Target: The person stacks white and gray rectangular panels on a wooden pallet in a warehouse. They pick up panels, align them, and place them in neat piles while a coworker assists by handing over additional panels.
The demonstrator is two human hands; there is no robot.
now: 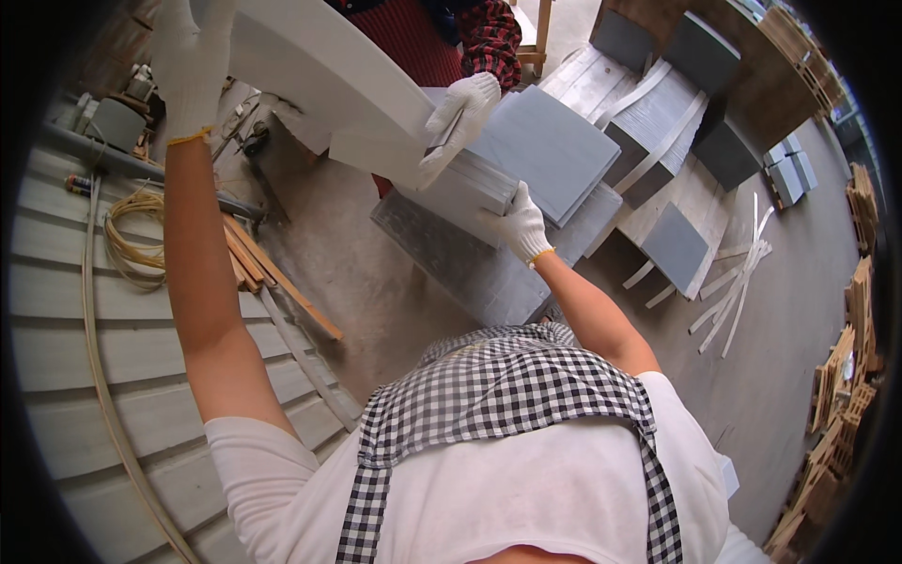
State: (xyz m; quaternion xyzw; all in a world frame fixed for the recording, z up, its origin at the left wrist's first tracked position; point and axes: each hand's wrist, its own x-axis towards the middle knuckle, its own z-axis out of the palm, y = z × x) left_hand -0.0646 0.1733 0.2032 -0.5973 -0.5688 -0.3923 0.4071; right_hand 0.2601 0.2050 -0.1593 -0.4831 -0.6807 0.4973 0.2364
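Note:
My left hand [193, 70], in a white knit glove, is raised at the upper left beside a long white sheet [329, 66]. The picture's rim cuts off its fingers, so their grip is hidden. My right hand [522, 226], also gloved, closes round the end of a bundle of thin grey slabs [479, 183], its thumb against the end face. Across from me, a co-worker's white-gloved hand [460, 117] presses on the sheet and bundle. Square grey slabs [550, 146] lie stacked just beyond my right hand, and a film-wrapped grey block [451, 268] is below.
More grey blocks with pale straps [648, 122] stand on a pallet at the far right. Loose white strips [738, 282] lie on the floor. To the left are a coil of cord [136, 240], wooden strips [277, 273] and a ribbed pale surface [113, 376].

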